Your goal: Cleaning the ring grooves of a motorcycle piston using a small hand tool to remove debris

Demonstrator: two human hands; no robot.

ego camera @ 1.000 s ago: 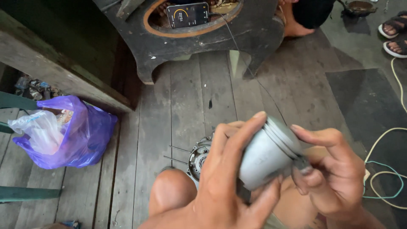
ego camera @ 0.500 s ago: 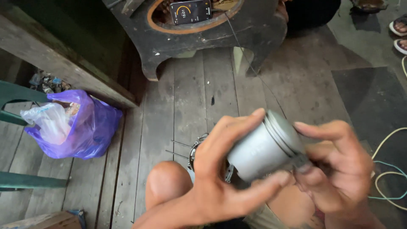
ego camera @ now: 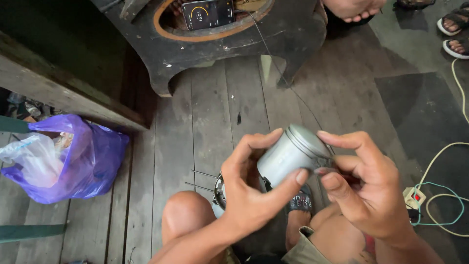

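left hand point(ego camera: 249, 195) wraps round a grey metal piston point(ego camera: 292, 154), thumb + fingers clamped on its skirt. right hand point(ego camera: 364, 188) pinches the ringed crown edge w/ fingertips. piston is held tilted above the knee point(ego camera: 188, 215), over wood floor point(ego camera: 210, 107), purple bag point(ego camera: 73, 156) at left.

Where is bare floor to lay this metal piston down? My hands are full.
Bare planks lie between the purple plastic bag, the dark wooden stand and your knee. The dark mat at right is bare at its middle. It is crowded under the piston: a round metal part with two rods, a sandalled foot, and cables by the extension socket.
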